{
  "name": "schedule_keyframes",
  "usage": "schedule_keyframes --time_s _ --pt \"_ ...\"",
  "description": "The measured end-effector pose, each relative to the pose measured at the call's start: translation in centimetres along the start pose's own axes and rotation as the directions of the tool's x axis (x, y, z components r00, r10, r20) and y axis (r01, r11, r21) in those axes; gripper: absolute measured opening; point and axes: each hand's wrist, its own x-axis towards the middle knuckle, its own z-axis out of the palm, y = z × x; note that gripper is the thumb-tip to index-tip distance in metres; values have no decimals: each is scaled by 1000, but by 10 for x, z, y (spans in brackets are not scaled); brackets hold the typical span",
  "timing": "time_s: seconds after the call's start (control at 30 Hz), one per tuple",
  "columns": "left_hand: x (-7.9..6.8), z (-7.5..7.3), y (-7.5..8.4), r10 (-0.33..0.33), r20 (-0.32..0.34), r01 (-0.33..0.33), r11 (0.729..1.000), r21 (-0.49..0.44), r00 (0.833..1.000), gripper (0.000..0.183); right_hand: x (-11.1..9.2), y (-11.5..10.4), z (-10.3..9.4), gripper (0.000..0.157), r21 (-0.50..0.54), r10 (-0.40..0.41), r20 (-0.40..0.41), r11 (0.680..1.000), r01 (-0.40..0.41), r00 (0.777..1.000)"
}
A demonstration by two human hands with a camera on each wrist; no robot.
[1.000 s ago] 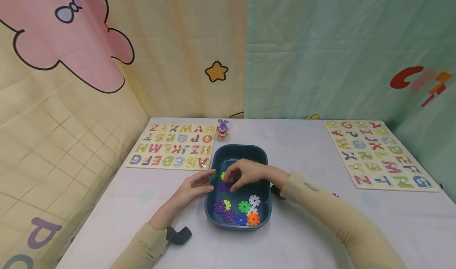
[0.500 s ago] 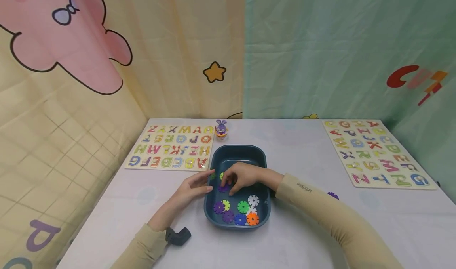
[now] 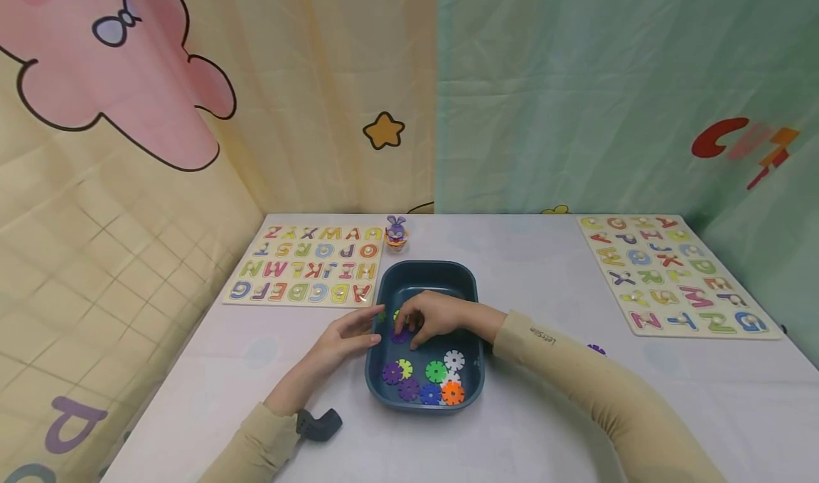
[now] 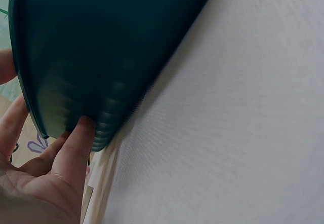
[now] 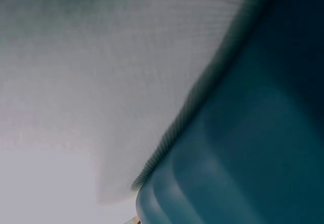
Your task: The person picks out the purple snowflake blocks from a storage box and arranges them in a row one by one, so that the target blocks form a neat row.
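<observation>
My right hand is inside a dark blue plastic tub, fingers bent downward over a purple notched disc. Thumb and index stand apart at the disc; whether they pinch it cannot be made out. My left hand touches the tub's left side with extended fingers. In the left wrist view, fingertips press the outer wall. Near the tub's front lie a green disc, an orange disc, a blue disc, a white disc and several others. The right wrist view shows no hand.
Letter puzzle boards stand at the back left and far right. A purple rabbit figure sits behind the tub. Another purple disc lies on the white table, beside the right sleeve.
My right hand has moved slightly left and down, its fingers coming to the purple disc. The left hand stays at the tub's side. The head view has shifted a little.
</observation>
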Motion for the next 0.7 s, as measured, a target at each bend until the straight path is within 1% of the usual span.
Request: schedule_keyframes --time_s 0.23,0.47,0.7 --pt "0 0 -1 -1 5 1 1000 -3 1000 57 2 1 1 29 3 10 3 1000 -10 1000" --pt "1 1 -2 0 1 0 1000 -1 1000 57 2 1 1 27 -6 4 19 1000 -3 1000" --pt "1 0 -2 11 3 -11 1000 -2 1000 57 3 -1 2 25 1 37 39 999 -37 999"
